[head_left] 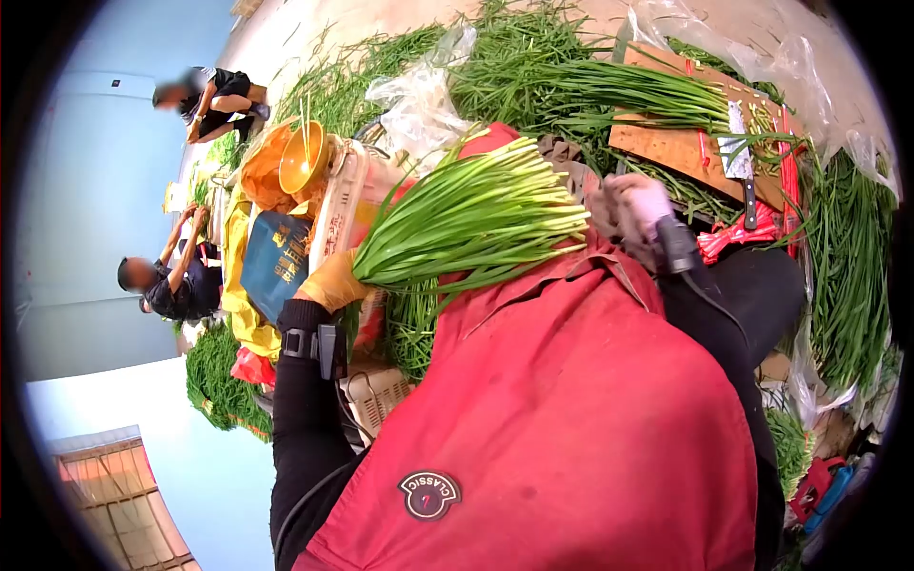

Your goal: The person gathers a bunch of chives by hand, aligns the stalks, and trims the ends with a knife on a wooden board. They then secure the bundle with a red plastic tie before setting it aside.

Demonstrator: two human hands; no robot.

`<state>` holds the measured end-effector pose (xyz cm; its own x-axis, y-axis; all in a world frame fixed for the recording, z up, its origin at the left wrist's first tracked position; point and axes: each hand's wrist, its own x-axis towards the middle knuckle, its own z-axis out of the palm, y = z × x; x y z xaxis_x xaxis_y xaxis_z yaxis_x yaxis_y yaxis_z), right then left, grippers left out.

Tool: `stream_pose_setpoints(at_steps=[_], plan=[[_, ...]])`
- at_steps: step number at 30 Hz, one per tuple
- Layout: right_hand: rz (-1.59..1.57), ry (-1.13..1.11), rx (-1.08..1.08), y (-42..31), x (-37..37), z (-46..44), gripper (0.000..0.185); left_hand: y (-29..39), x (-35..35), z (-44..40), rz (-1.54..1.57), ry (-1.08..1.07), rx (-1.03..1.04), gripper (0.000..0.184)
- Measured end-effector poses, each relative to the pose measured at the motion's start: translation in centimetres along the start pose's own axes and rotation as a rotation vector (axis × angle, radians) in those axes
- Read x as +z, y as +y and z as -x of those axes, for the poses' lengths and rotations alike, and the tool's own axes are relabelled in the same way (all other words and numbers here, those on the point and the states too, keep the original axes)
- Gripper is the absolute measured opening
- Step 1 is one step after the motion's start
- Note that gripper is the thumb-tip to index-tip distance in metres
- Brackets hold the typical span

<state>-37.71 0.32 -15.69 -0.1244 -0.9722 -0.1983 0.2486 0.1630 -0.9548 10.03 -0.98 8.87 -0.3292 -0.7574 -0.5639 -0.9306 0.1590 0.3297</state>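
A thick bunch of garlic chives (pixel 476 214) lies across my lap, green leaf ends to the left and pale cut stems to the right. My left hand (pixel 331 281), in an orange-yellow glove, is closed around the leafy end. Just past the stem ends is my right hand (pixel 640 202), in a pale glove. It is smeared by motion, over greyish cloth, and its fingers do not show clearly. A cleaver (pixel 737 157) with a black handle rests on a wooden board (pixel 657 157), beside another bunch of chives (pixel 647 95).
Loose chives (pixel 519 67) are heaped ahead, and more (pixel 850 266) lie at right. Red plastic ties (pixel 743 235) lie near the cleaver handle. At left stand a yellow ladle (pixel 303 157) and a plastic basket (pixel 376 398). Two people (pixel 181 285) sit farther left.
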Motion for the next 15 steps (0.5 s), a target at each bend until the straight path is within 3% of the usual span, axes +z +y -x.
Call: stream_pose_setpoints(at_steps=[1,2,4,5,6,7,8,10,11,12,14,15], plan=[[-0.050,0.098,0.150,-3.6,-0.3,0.3,0.025,1.5,-0.1,0.5,0.079,0.007,-0.030,0.039],[-0.094,0.143,0.093,-4.2,-1.3,0.0,0.028,2.1,-0.1,0.5,0.142,-0.026,-0.096,0.039],[-0.327,0.060,0.032,-11.8,1.6,2.9,0.028,2.5,0.2,0.7,0.273,-0.104,-0.235,0.038],[-0.171,0.000,-0.046,-12.5,1.9,3.1,0.035,1.8,0.8,0.6,0.335,-0.112,-0.204,0.035],[-0.570,-0.221,0.100,-17.2,6.0,6.4,0.030,1.1,1.4,0.4,0.364,-0.138,-0.209,0.033],[-0.182,-0.471,-0.206,-17.3,6.9,6.2,0.023,0.4,1.9,0.2,0.392,-0.166,-0.212,0.032],[-0.186,-0.629,-0.152,-16.8,9.1,6.8,0.023,0.2,2.2,0.2,0.421,-0.192,-0.212,0.031],[0.211,-0.801,-0.326,-13.1,11.3,5.7,0.023,1.1,2.1,0.6,0.380,-0.174,-0.220,0.029],[0.330,-0.871,-0.163,-10.7,11.8,4.5,0.023,1.4,2.1,0.7,0.361,-0.164,-0.224,0.028],[0.566,-0.842,-0.568,-8.9,11.7,3.6,0.024,1.2,2.2,0.6,0.418,-0.188,-0.262,0.028],[0.515,-0.700,-0.763,-6.8,10.9,3.0,0.026,0.8,2.7,0.6,0.538,-0.242,-0.343,0.028],[0.286,-0.701,-0.539,-5.5,10.3,2.8,0.026,1.4,2.6,0.8,0.460,-0.234,-0.308,0.028]])
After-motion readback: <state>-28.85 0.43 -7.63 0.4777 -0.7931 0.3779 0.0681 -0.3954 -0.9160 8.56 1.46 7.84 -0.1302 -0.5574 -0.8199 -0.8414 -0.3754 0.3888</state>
